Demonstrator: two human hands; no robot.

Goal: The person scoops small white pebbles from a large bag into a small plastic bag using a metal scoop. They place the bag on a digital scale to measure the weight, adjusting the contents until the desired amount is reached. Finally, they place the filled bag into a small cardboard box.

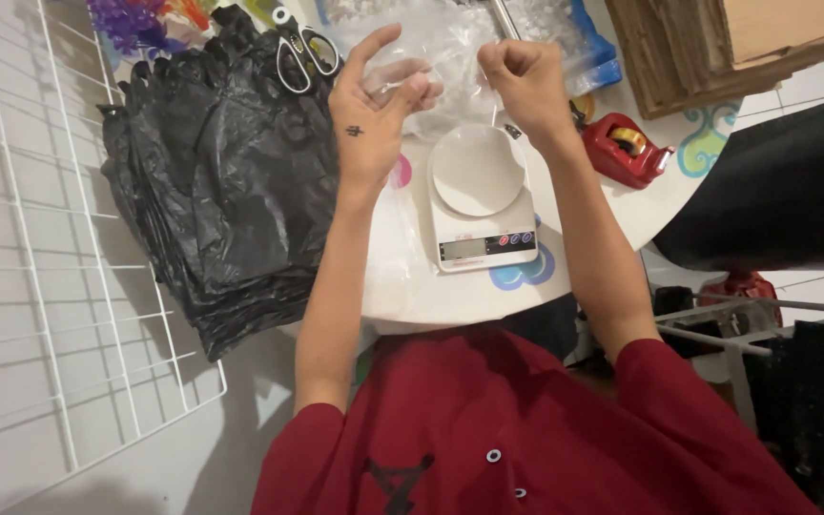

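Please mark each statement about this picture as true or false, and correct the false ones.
1. Both hands hold a clear plastic bag above the scale. True: the left hand and the right hand pinch the clear plastic bag over the white kitchen scale.
2. The scissors lie on the scale plate. False: the scissors rest on the stack of black plastic bags; the plate is bare.
3. The tape dispenser is blue. False: the tape dispenser is red.
4. A white wire rack lies to the left of the black bags. True: the wire rack is there.
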